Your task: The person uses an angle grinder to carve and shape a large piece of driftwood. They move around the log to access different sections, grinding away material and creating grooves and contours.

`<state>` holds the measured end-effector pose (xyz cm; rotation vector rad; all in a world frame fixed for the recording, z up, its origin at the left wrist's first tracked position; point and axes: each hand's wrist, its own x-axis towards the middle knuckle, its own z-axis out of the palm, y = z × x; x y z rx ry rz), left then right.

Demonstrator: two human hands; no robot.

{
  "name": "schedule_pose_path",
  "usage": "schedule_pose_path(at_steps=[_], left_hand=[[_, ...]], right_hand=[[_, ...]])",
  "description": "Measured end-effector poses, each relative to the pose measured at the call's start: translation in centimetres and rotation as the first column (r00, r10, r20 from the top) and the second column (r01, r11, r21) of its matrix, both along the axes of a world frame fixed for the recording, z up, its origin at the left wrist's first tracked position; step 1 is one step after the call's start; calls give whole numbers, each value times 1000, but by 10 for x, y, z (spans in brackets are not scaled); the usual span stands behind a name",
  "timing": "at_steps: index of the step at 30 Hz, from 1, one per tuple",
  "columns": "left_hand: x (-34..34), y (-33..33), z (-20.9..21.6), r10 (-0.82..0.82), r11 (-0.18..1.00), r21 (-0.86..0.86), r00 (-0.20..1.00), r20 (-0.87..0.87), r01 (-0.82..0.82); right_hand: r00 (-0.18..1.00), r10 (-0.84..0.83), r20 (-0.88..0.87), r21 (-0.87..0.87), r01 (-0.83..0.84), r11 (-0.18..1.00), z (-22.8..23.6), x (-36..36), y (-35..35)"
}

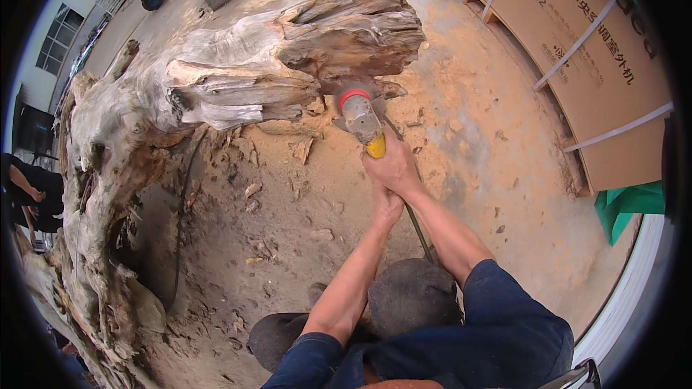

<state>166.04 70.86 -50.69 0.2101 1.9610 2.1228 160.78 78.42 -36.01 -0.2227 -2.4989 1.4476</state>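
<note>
An angle grinder [362, 124] with a grey, dusty head, a yellow body and a red-rimmed disc is held out in front of me. Its blurred disc meets the lower edge of a big weathered tree trunk [216, 75], where the wood is reddish brown. My right hand [398, 164] is wrapped round the yellow body. Just behind and below it, my left hand [388, 204] is closed on the grinder's rear part, its fingers mostly hidden by the right hand and wrist. A dark power cable [418, 230] runs back from the grinder past my right forearm.
Sawdust and wood chips [303, 150] cover the concrete ground. Another dark cable [178, 245] lies beneath the trunk. A large strapped cardboard box [577, 50] on a pallet stands at the right, with green sheeting [621, 209] beside it. A person [32, 191] is at the far left.
</note>
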Motion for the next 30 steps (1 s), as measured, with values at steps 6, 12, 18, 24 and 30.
schedule_pose_path(at_steps=[6, 12, 18, 24, 30], left_hand=[[-3, -14, 47, 137, 987, 68, 987, 83, -143], [4, -14, 50, -16, 979, -201, 999, 46, 25], [19, 17, 17, -134, 991, -16, 991, 17, 134], [17, 33, -3, -177, 982, 60, 984, -15, 178], [8, 0, 6, -94, 996, 17, 990, 106, 93]], right_hand=[[971, 162, -178, 138, -139, 981, -11, -16, -19], [990, 36, -137, 128, -18, 992, -31, -3, -5], [987, -161, 9, 47, 160, 986, -44, 23, 25], [981, -189, 41, -132, 193, 972, -31, 26, 41], [998, -65, 27, -23, 65, 998, -22, 11, 12]])
